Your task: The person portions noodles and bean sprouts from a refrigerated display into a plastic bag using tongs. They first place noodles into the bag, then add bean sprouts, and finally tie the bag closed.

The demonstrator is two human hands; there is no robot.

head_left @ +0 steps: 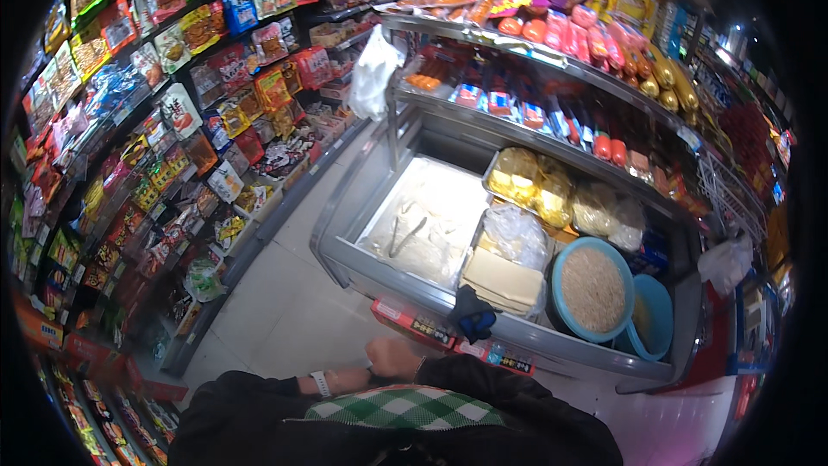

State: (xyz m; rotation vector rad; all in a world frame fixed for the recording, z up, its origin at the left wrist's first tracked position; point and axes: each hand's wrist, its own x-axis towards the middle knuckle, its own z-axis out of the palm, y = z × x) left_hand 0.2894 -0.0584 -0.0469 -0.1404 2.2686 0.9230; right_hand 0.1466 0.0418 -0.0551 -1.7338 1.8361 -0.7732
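Note:
My left hand [349, 380] is low in the head view, in front of my body, with a white-strapped watch [321, 383] on its wrist. Its fingers are hidden where the two hands meet. My right hand [392, 356] lies across there, rounded and closed; whatever it may hold does not show. A small dark bit sits between the hands. Beneath them is a green and white checked apron [405, 407]. Just beyond, on the front rim of a display cooler [354, 263], lies a dark, blue-marked glove or cloth [473, 315].
The cooler holds a white tray [470, 185], stacked pale sheets [503, 280], yellow bags [530, 179] and two blue tubs [556, 289]. Packaged sausages fill the shelf [535, 50] above. Snack shelves [207, 302] line the left, beside a tiled aisle [267, 298].

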